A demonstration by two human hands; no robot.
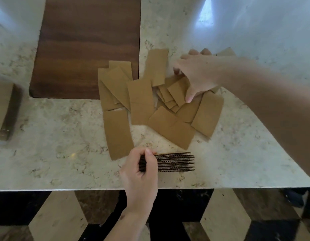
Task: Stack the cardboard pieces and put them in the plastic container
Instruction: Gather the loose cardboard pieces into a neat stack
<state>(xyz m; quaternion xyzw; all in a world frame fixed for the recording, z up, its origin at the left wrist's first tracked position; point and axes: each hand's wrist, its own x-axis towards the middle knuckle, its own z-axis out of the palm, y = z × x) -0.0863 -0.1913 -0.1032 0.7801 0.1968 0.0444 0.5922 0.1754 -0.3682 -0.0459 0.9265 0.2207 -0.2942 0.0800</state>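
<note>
Cardboard pieces (142, 101) lie scattered on the marble counter (55, 153); the left hand (140, 171) grips an edge-on stack (175, 162), the right hand (197, 73) spreads open over the pile.

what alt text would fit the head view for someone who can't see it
The left hand grips a stack of cardboard pieces held on edge on a marble counter, while the right hand reaches into loose cardboard pieces scattered beside a dark wooden board.

Left hand (139, 173) grips an edge-on cardboard stack (175, 162) — right hand (196, 73) rests on the loose cardboard pieces (142, 101).
</note>
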